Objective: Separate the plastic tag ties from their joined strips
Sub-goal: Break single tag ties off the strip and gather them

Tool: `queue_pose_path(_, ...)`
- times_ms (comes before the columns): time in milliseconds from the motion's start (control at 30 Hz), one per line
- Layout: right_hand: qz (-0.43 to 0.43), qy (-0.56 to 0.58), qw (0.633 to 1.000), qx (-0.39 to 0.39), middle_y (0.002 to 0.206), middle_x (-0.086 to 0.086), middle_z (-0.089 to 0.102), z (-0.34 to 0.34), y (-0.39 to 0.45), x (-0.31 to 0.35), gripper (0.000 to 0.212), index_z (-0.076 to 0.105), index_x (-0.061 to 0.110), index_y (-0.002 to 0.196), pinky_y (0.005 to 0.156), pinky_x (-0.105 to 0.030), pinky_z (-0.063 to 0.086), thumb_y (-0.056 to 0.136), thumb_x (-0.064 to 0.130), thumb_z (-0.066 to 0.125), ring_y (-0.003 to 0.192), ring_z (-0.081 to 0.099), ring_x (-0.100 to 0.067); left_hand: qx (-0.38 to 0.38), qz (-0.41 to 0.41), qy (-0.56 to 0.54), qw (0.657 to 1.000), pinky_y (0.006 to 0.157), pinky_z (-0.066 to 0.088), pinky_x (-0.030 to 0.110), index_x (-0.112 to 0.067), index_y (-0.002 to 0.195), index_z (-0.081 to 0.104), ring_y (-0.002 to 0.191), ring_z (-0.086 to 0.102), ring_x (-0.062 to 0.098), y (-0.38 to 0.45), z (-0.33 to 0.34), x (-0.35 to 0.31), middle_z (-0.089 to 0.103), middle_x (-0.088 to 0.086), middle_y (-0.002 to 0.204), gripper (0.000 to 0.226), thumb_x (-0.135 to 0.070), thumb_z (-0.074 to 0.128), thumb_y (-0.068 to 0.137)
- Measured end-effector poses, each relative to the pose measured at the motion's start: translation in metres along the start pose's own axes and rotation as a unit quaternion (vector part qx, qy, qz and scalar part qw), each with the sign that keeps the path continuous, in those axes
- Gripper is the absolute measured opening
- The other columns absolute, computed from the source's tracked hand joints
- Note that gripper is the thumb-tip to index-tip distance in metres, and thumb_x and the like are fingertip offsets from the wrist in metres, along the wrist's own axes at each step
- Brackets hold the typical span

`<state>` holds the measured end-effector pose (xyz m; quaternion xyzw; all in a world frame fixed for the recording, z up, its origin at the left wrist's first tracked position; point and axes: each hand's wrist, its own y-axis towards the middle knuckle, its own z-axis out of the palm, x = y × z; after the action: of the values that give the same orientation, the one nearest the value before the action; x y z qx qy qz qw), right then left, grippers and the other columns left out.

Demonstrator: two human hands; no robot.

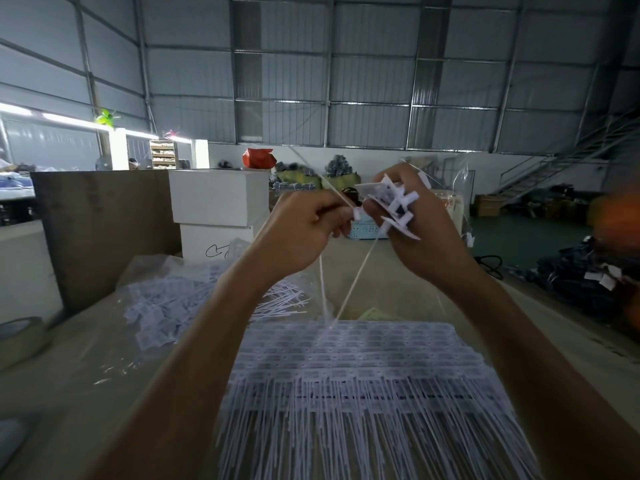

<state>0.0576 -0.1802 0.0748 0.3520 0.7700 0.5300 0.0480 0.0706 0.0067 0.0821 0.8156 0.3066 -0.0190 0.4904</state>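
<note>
While joined strips (349,362) lie stacked on the tabletop (86,393), left hand (298,233) pinches one tag tie (356,213); right hand (419,226) grips a bunch of ties (393,206).

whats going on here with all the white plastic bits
A person is pulling plastic tag ties apart. The left hand pinches one tie by its head, while the right hand grips a small bunch of ties. Joined strips lie on the table below, with a loose pile to the left.
</note>
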Motion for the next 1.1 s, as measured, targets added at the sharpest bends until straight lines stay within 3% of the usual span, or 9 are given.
queue_pose_path(67, 0.018, -0.014, 1.0, 0.0, 0.086, 0.018, 0.054, 0.0, 0.004, -0.007, 0.018, 0.054, 0.007, 0.115, 0.064, -0.002, 0.04, 0.098, 0.004, 0.057, 0.073, 0.055, 0.017, 0.002, 0.007, 0.007, 1.0, 0.079, 0.051, 0.013, -0.019, 0.101, 0.075, 0.078, 0.065, -0.006, 0.0, -0.002, -0.001, 0.074, -0.011, 0.087, 0.012, -0.021, 0.067, 0.093)
queue_pose_path(200, 0.097, 0.002, 0.995, -0.01, 0.079, 0.009, 0.061, -0.007, 0.007, -0.015, 0.009, 0.052, 0.017, 0.105, 0.052, -0.016, 0.047, 0.1, 0.012, 0.056, 0.064, 0.06, 0.002, 0.006, 0.026, -0.02, 0.999, 0.082, 0.052, 0.017, -0.022, 0.103, 0.075, 0.085, 0.066, -0.004, 0.0, -0.005, -0.002, 0.073, -0.017, 0.091, 0.015, -0.024, 0.071, 0.09)
queue_pose_path(333, 0.183, 0.201, 0.961, 0.046, 0.08, 0.0, 0.074, -0.006, -0.002, -0.011, 0.015, 0.062, 0.009, 0.111, 0.056, -0.023, 0.054, 0.1, 0.019, 0.059, 0.07, 0.07, -0.011, -0.012, 0.071, 0.034, 0.997, 0.08, 0.049, 0.017, -0.017, 0.102, 0.076, 0.086, 0.063, 0.001, -0.001, 0.002, -0.006, 0.073, -0.01, 0.096, 0.02, -0.023, 0.078, 0.083)
queue_pose_path(467, 0.218, 0.333, 0.916, 0.051, 0.093, -0.015, 0.074, 0.001, -0.006, 0.002, 0.012, 0.07, 0.02, 0.102, 0.061, -0.032, 0.058, 0.098, 0.026, 0.06, 0.078, 0.073, -0.025, -0.031, 0.079, 0.041, 0.996, 0.077, 0.051, 0.034, -0.011, 0.095, 0.078, 0.078, 0.065, 0.011, -0.002, 0.003, -0.008, 0.074, -0.002, 0.088, 0.024, -0.02, 0.084, 0.074)
queue_pose_path(567, 0.247, 0.355, 0.901, 0.027, 0.09, -0.008, 0.076, 0.003, -0.006, 0.005, 0.013, 0.069, 0.022, 0.104, 0.06, -0.029, 0.056, 0.098, 0.03, 0.06, 0.077, 0.071, -0.022, -0.049, 0.096, 0.05, 0.993, 0.076, 0.052, 0.037, -0.011, 0.098, 0.078, 0.078, 0.066, 0.015, -0.001, 0.002, -0.008, 0.074, 0.001, 0.088, 0.025, -0.02, 0.083, 0.075)
queue_pose_path(667, 0.256, 0.369, 0.894, 0.013, 0.084, 0.001, 0.075, 0.002, -0.006, 0.007, 0.016, 0.077, 0.03, 0.09, 0.06, -0.027, 0.056, 0.094, 0.038, 0.064, 0.072, 0.07, -0.014, -0.059, 0.123, 0.072, 0.988, 0.075, 0.053, 0.041, -0.008, 0.099, 0.078, 0.078, 0.067, 0.021, 0.0, 0.002, -0.009, 0.074, 0.006, 0.088, 0.023, -0.019, 0.081, 0.078)
queue_pose_path(800, 0.232, 0.339, 0.911, 0.046, 0.09, -0.002, 0.073, 0.003, -0.007, 0.009, 0.016, 0.075, 0.033, 0.093, 0.065, -0.028, 0.057, 0.09, 0.044, 0.063, 0.08, 0.067, -0.017, -0.041, 0.128, 0.069, 0.989, 0.075, 0.052, 0.042, -0.009, 0.095, 0.079, 0.077, 0.066, 0.02, 0.0, 0.001, -0.01, 0.073, 0.005, 0.086, 0.02, -0.019, 0.081, 0.078)
queue_pose_path(967, 0.223, 0.338, 0.913, 0.037, 0.082, 0.0, 0.072, -0.003, -0.005, 0.009, 0.016, 0.074, 0.03, 0.091, 0.063, -0.027, 0.054, 0.093, 0.039, 0.061, 0.072, 0.064, -0.013, -0.034, 0.051, -0.056, 0.997, 0.088, 0.055, 0.027, -0.017, 0.111, 0.074, 0.092, 0.067, 0.001, 0.0, -0.01, -0.01, 0.073, -0.011, 0.101, 0.026, -0.018, 0.076, 0.084)
queue_pose_path(1100, 0.238, 0.331, 0.913, -0.016, 0.073, 0.002, 0.073, -0.008, -0.004, 0.004, 0.011, 0.063, 0.02, 0.1, 0.055, -0.022, 0.054, 0.098, 0.03, 0.06, 0.061, 0.067, -0.006, -0.045, 0.078, 0.02, 0.996, 0.091, 0.052, 0.019, -0.015, 0.118, 0.071, 0.094, 0.063, -0.002, -0.001, -0.014, -0.004, 0.071, -0.007, 0.111, 0.031, -0.009, 0.072, 0.087)
